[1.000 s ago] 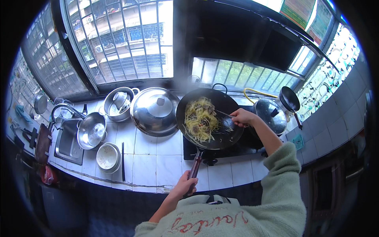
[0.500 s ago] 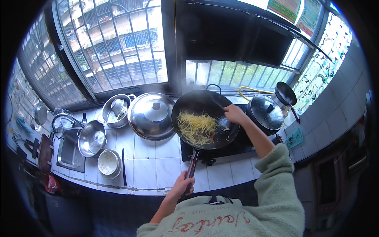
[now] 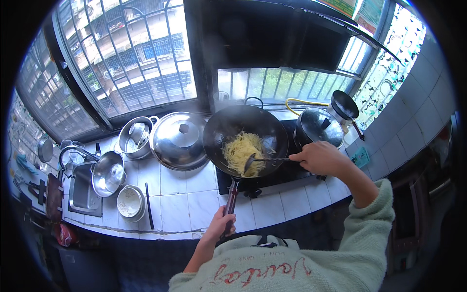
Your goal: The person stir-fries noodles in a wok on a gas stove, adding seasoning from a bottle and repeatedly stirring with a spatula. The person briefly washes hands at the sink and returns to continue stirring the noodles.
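A black wok [image 3: 214, 146] rests on the stove, steam rising from it. Thin pale-yellow shreds [image 3: 239, 147] lie heaped in its middle. My left hand [image 3: 223, 225] is wrapped round the wok's dark reddish-brown handle [image 3: 231, 200], which points toward me. With my right hand [image 3: 321, 158] I grip a spatula [image 3: 272, 159] at the wok's right side. The spatula's dark blade sits in the near part of the shreds. Its handle end is hidden inside my fingers.
Left of the wok are a large domed steel lid [image 3: 177, 146], a steel pot [image 3: 127, 146], stacked bowls [image 3: 129, 202] and chopsticks [image 3: 149, 207]. A steel basin [image 3: 108, 175] leans over the sink [image 3: 85, 197]. A lidded pan [image 3: 318, 129] stands right, with a small black pan [image 3: 344, 104] behind.
My right hand has moved right and toward me, drawing the spatula from the far side to the near side. The shreds are gathered into a tighter heap. My left hand keeps the handle.
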Available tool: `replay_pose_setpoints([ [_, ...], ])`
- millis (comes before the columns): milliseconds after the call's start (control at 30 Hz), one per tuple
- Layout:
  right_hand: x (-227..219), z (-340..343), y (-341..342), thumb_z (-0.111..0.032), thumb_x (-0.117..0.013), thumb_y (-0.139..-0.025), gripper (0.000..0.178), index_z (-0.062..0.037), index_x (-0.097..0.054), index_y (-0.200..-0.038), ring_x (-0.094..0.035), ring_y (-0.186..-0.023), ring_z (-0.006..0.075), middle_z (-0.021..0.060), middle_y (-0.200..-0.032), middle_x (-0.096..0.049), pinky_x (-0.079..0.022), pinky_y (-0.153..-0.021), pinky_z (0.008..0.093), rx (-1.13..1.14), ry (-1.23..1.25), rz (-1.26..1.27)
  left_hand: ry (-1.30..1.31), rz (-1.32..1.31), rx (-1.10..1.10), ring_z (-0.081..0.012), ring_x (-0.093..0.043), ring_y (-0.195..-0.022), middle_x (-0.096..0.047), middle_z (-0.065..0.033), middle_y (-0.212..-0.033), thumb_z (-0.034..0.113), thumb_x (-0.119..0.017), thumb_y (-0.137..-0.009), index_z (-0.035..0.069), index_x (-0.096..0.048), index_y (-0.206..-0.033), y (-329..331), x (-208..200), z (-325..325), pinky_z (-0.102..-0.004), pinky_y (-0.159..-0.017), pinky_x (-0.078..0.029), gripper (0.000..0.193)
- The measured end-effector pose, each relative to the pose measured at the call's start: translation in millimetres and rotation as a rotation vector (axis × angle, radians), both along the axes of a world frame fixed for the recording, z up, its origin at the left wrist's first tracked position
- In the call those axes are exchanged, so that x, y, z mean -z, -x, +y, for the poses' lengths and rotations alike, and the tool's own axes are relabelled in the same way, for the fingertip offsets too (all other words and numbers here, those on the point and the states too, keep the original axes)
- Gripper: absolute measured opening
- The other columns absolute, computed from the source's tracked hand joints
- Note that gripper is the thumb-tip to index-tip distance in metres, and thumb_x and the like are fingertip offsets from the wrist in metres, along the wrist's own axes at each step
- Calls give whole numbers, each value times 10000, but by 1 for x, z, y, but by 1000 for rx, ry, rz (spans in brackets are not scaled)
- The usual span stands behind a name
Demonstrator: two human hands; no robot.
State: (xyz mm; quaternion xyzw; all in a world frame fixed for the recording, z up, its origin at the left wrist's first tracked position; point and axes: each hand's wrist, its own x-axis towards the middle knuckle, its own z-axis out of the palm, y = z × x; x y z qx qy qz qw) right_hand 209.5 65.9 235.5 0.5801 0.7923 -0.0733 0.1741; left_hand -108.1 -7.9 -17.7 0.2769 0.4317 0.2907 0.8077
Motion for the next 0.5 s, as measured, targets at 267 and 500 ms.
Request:
replay_pose_setpoints([
  [267,-34,-17,-21,-105,-562,-898,332,-111,-699,-1200,-676,-900,318,149,-933,-693,-527,-832,441,81,-31,-40,-6,-16,3,-155,-559,-485,-544,-64,-773,129,-624,-910,45,-356,-1281,1,3,1,-281,-360,-388,465],
  [500,50,13,13,-95,-590,-828,184,-39,-731,-932,-715,-849,348,175,-857,-718,-573,-767,449,-97,-11,-79,-11,1,6,-158,-566,-486,-544,-68,-772,135,-623,-913,45,-356,-1278,0,6,1,-279,-355,-388,461],
])
